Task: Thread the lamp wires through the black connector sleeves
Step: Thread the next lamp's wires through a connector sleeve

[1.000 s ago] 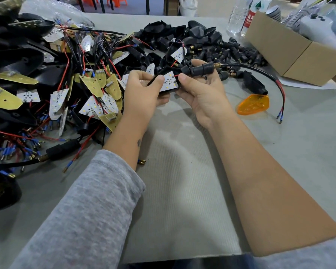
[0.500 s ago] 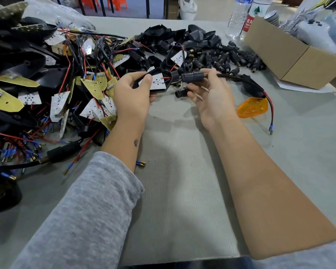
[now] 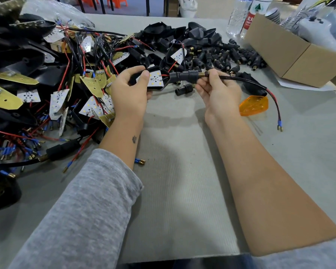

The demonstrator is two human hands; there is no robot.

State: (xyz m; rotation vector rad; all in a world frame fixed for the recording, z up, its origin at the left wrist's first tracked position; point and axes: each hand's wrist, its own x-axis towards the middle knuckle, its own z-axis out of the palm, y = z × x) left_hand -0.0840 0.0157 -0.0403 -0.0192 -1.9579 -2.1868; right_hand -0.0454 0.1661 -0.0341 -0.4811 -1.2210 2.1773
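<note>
My left hand (image 3: 131, 92) grips a black lamp housing with a white LED board (image 3: 154, 79), thumb on the board. A black connector sleeve (image 3: 184, 76) with a brass threaded end sits on the lamp's wires right beside the housing. My right hand (image 3: 218, 90) pinches the black-jacketed wire (image 3: 247, 80) just behind the brass end. The wire curves right and down to red and black leads with blue terminals (image 3: 279, 125). A loose black sleeve (image 3: 183, 89) lies on the table between my hands.
A tangle of LED boards, black housings and red wires (image 3: 56, 84) fills the left side. A heap of black sleeves (image 3: 225, 57) lies at the back. An orange lens (image 3: 253, 105) rests right of my right hand. A cardboard box (image 3: 291, 55) and water bottles (image 3: 241, 16) stand at back right.
The hands have drawn apart: the left hand moved the housing left, and the right hand slid back along the wire. The sleeve now sits against the housing, and a loose sleeve lies below.
</note>
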